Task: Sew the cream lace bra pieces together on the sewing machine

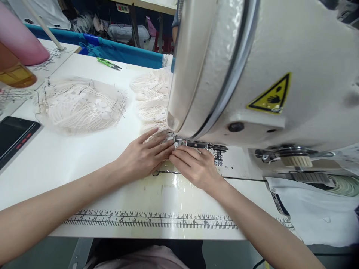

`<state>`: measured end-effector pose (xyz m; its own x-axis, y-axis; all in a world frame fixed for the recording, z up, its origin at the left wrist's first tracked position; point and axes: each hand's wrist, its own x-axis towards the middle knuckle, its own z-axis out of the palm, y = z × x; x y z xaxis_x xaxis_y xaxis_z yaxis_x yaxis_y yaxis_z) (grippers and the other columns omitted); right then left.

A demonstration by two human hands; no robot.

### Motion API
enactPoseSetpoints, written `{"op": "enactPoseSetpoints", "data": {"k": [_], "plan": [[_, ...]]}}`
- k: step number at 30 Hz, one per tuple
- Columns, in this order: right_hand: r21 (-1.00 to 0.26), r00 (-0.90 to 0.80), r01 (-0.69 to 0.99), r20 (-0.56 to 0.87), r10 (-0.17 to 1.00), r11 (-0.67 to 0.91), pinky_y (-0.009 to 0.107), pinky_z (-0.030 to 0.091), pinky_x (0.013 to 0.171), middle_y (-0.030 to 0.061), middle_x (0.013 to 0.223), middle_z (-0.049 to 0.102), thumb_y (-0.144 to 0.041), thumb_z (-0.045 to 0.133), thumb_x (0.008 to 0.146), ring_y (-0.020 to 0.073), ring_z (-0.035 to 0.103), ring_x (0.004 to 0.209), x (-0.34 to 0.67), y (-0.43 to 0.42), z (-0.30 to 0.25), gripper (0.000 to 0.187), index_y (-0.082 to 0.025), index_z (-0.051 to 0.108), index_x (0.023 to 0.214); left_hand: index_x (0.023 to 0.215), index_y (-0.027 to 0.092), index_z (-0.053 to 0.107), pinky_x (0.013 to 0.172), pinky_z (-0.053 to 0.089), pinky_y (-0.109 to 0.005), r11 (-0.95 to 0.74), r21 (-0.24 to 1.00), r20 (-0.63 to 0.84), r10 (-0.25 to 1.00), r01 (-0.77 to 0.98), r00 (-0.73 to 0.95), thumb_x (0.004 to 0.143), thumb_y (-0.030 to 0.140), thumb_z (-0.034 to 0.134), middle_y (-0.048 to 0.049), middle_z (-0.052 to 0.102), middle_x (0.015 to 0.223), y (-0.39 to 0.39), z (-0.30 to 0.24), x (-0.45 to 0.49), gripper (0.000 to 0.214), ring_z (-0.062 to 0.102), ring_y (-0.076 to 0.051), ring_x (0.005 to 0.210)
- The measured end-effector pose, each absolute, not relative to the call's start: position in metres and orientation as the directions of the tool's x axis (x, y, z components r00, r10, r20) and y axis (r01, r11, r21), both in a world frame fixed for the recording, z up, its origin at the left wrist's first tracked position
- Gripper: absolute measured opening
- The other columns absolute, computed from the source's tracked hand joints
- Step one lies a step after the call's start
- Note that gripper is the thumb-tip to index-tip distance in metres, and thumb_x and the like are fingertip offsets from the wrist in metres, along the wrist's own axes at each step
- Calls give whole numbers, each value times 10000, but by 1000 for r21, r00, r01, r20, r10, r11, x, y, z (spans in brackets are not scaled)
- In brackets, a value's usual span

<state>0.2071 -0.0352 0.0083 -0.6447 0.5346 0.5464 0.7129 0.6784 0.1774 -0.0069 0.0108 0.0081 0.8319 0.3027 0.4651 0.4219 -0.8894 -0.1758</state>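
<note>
A strip of cream lace fabric [153, 106] lies gathered in folds on the white table, running up to the needle area of a sewing machine [303, 48]. My left hand [146, 154] rests on the near end of the lace, palm down, its fingers stretched and slightly spread. Close beside it, my right hand [196, 166] has its fingers bent and together at the fabric's edge, just in front of the presser foot [179, 142]. The fingertips nearly meet there. The machine head and my fingers hide the needle and part of the lace.
More lace pieces [81, 106] lie at left with loose threads. Green thread snips [109, 63] lie behind them. A black phone [17, 138] and a pink thread cone [21, 35] sit at far left. A ruler tape [151, 220] lines the front edge; white cloth [314, 213] lies right.
</note>
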Motion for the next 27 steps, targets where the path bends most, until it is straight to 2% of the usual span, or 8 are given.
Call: {"op": "enactPoseSetpoints", "data": {"k": [8, 13, 20, 27], "plan": [[152, -636, 711, 555, 536, 687, 253, 424, 629, -46, 884, 731, -58, 573, 880, 98, 650, 917, 206, -35, 7, 144, -180, 645, 899, 1165, 150, 670, 1100, 441, -423, -885, -172, 450, 320, 432, 834, 1009, 186, 368, -30, 702, 1200, 10, 11, -7, 341, 654, -208, 1141], [86, -577, 770, 517, 633, 632, 249, 424, 665, -59, 946, 729, -54, 558, 873, 90, 634, 884, 207, -39, 2, 177, -196, 629, 952, 1173, 128, 671, 1067, 478, -437, -879, -163, 447, 338, 448, 828, 986, 197, 404, -73, 683, 1231, 8, 8, -4, 333, 646, -241, 1158], [62, -579, 778, 455, 676, 625, 230, 425, 676, -56, 982, 726, -2, 498, 872, 73, 644, 856, 212, -37, 2, 262, -209, 641, 946, 1153, 103, 684, 1036, 504, -448, -863, -162, 452, 366, 479, 813, 975, 202, 408, -99, 685, 1221, 4, 9, 1, 342, 663, -266, 1123], [-31, -534, 758, 544, 647, 651, 217, 501, 718, -32, 1004, 739, -70, 578, 889, 81, 675, 839, 219, -33, -1, 172, -197, 665, 966, 1161, 122, 683, 1040, 496, -445, -854, -164, 459, 377, 493, 804, 989, 224, 392, -90, 684, 1227, 4, 11, 2, 353, 663, -254, 1124]]}}
